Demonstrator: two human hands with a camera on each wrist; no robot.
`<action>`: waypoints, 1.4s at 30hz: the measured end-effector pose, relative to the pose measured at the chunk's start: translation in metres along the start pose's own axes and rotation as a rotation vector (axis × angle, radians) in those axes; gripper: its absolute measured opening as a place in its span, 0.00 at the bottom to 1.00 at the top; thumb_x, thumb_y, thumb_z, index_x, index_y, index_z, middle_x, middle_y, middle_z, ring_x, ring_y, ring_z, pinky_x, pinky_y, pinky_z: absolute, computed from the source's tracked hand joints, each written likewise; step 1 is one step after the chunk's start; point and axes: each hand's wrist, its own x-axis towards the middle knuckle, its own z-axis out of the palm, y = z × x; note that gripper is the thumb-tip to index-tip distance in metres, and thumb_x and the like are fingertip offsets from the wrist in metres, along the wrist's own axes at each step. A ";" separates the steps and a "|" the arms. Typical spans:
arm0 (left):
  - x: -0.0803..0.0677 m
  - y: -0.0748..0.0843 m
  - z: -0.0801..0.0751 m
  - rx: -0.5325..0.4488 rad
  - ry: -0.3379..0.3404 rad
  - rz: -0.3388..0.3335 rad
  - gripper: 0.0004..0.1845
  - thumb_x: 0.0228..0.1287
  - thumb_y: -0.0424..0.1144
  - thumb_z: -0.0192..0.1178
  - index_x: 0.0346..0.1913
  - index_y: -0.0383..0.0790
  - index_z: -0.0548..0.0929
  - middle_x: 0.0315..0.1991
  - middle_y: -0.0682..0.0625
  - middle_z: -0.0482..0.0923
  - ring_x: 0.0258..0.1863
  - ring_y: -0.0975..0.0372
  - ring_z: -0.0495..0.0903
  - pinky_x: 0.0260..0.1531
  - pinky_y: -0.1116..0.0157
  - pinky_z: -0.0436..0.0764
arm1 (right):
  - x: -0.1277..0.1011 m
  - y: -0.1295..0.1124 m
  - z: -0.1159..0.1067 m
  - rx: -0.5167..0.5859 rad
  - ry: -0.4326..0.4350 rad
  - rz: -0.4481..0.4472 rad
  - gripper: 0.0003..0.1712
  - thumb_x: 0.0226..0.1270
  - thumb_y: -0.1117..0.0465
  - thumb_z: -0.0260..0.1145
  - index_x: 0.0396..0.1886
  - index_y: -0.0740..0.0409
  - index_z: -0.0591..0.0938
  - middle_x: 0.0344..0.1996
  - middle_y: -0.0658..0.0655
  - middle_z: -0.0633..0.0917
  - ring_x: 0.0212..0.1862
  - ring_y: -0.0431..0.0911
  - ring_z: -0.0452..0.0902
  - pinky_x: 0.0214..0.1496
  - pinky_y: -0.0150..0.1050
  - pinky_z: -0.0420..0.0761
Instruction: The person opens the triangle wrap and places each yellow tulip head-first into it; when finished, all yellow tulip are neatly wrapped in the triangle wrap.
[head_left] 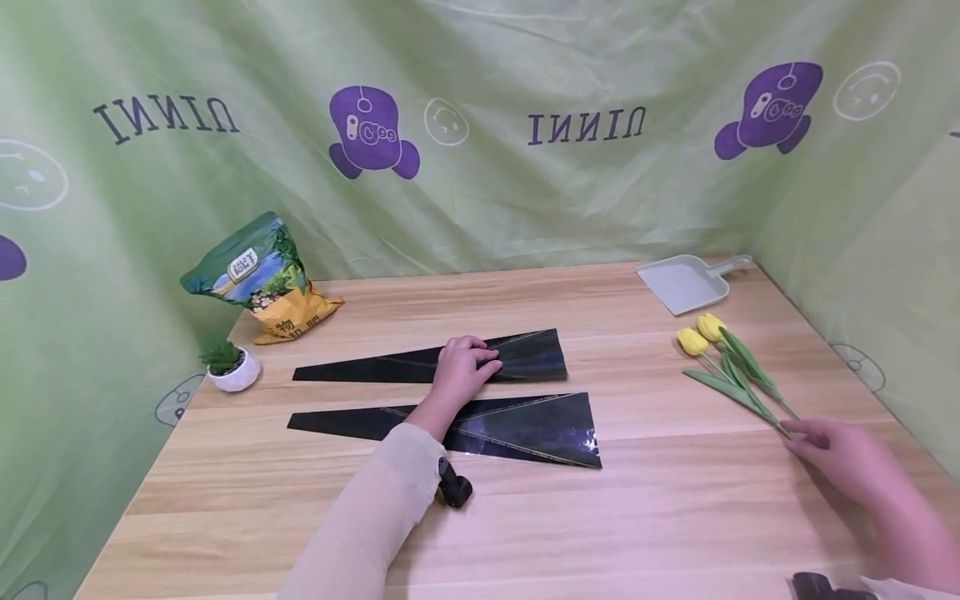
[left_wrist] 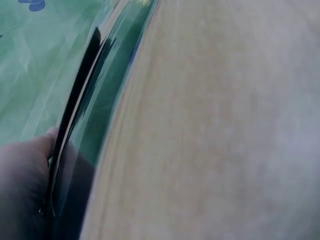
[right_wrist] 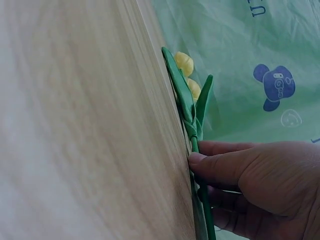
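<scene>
Two long, tapered black flower sleeves lie on the table, with shiny faces and thin gold lines. My left hand rests on the farther black sleeve, fingers loosely bent, while its forearm crosses the nearer one. In the left wrist view, the sleeve edge hides part of that hand. At the right, two yellow artificial tulips with green leaves lie side by side. My right hand pinches a tulip stem near its lower end between thumb and fingers.
A green and yellow bag stands at the back left, behind a small potted plant in a white pot. A grey dustpan lies at the back right corner. Green printed cloth hangs around the wooden table.
</scene>
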 end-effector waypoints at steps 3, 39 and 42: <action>0.000 0.001 0.001 0.012 0.014 -0.001 0.13 0.66 0.47 0.63 0.49 0.47 0.89 0.53 0.47 0.80 0.58 0.52 0.72 0.64 0.53 0.67 | 0.001 0.001 0.000 -0.015 0.000 -0.010 0.24 0.72 0.56 0.60 0.57 0.73 0.76 0.52 0.81 0.77 0.55 0.80 0.68 0.49 0.70 0.69; 0.002 -0.004 0.006 0.015 0.049 -0.011 0.12 0.63 0.49 0.66 0.47 0.51 0.89 0.32 0.51 0.81 0.32 0.59 0.75 0.48 0.57 0.76 | 0.023 -0.059 -0.023 0.186 0.124 -0.091 0.25 0.76 0.55 0.56 0.59 0.73 0.74 0.48 0.77 0.80 0.36 0.27 0.74 0.33 0.34 0.77; 0.002 -0.004 0.006 0.006 0.064 -0.004 0.11 0.63 0.48 0.66 0.45 0.51 0.90 0.33 0.51 0.82 0.34 0.57 0.77 0.48 0.57 0.76 | 0.027 -0.071 -0.026 0.257 0.155 -0.097 0.26 0.76 0.55 0.56 0.61 0.74 0.73 0.43 0.68 0.84 0.33 0.18 0.67 0.31 0.26 0.76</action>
